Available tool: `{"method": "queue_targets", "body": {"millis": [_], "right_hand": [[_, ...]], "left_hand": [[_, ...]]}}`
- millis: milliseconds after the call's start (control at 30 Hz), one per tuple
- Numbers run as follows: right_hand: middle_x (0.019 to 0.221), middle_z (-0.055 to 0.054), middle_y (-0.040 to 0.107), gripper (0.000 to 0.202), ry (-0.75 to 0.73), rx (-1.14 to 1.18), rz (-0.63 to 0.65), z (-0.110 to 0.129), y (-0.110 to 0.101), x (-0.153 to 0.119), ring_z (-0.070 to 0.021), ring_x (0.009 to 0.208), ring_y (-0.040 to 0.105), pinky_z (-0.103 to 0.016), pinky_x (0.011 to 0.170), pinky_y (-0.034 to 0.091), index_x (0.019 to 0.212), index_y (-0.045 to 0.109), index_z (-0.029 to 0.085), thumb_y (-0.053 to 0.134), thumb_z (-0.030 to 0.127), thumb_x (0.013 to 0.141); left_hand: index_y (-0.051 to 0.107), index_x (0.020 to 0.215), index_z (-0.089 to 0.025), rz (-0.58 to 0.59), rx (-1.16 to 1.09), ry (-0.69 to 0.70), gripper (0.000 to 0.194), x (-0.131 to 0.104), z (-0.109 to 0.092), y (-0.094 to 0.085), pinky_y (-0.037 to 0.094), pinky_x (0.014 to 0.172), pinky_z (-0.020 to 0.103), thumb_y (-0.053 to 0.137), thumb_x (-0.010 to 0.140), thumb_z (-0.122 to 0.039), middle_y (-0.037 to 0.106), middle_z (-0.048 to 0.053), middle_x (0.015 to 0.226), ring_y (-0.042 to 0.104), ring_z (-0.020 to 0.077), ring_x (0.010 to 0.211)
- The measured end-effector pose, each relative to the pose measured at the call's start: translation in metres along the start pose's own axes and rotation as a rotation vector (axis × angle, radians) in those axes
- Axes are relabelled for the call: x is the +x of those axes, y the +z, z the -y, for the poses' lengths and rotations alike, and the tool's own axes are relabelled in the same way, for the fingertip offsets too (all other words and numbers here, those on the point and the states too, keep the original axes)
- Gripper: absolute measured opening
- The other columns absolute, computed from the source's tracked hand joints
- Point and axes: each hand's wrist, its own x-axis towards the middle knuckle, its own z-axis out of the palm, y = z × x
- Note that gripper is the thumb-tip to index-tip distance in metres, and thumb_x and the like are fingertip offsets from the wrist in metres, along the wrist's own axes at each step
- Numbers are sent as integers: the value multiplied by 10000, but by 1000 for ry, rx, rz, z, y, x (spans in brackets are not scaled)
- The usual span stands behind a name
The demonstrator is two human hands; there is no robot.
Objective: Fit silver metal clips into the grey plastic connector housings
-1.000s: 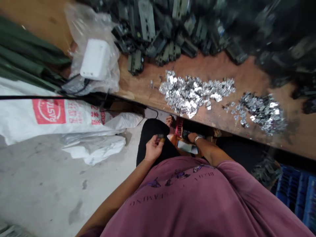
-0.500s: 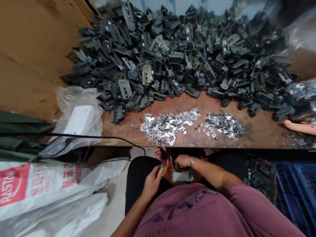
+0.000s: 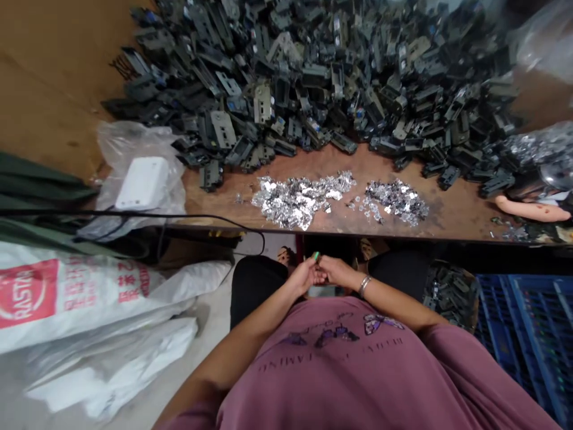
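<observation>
My left hand (image 3: 306,277) and my right hand (image 3: 338,272) meet in front of my lap, below the bench edge. The fingers of both are closed and pressed together. A small green-tipped piece (image 3: 316,257) sticks up between the fingertips; its kind and which hand holds it are unclear. Whatever else lies within the fingers is hidden. Behind the hands, part of a pale flat surface (image 3: 326,291) shows low down. On the bench above lie a heap of shiny metal clips (image 3: 293,203) and a smaller pile of metal pieces (image 3: 398,202).
Dark plastic housings (image 3: 286,89) are piled along the back of the wooden bench (image 3: 215,209). A white box (image 3: 143,182) rests on clear plastic at left, with a black cable (image 3: 201,216) nearby. White sacks (image 3: 98,292) lie left; a blue crate (image 3: 528,322) stands right.
My left hand has moved right and up to meet my right hand. The right hand has come away from the dark thing near the stool. The view has tilted downward.
</observation>
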Motion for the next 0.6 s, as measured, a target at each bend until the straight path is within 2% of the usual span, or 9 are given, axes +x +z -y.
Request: {"method": "queue_targets", "body": {"millis": [133,233,333,467,600], "right_hand": [[1064,-100,642,140,212,-29,177,-22,12,2,-164,945,597,-266,838,478,1007,631,122,537,93,908],[1135,-95,637,218,369,-56,353,-36,15,-3,-193,991,628,-346,863,531,1112,626,132,616,241,924],[1212,-78,613,330,496,-77,485,-43,17,-3,-214,1039,630,-408,871,554,1207,592,173,603,367,940],[1240,-87,602,338,580,-96,565,-40,19,1,-218,1059,622,-419,891,547,1225,584,175,595,363,945],[1237,-92,601,357,655,-127,573,-38,16,6,-222,1057,623,-426,888,548,1234,576,161,600,365,942]], "left_hand": [[533,1000,-132,-113,-33,-36,169,14,10,-21,523,464,271,508,941,-287,654,63,709,678,198,522],[514,1048,-142,-191,-63,-5,228,10,14,-42,525,465,267,599,903,-295,668,61,738,683,196,523],[532,1020,-135,-230,-102,55,234,3,13,-61,537,497,259,623,890,-306,678,73,761,696,189,565],[529,966,-139,-274,-139,136,200,-1,11,-73,540,522,248,640,876,-279,665,52,739,696,176,585],[517,973,-139,-298,-155,161,214,4,9,-76,528,514,243,663,854,-240,661,49,741,687,171,568]]}}
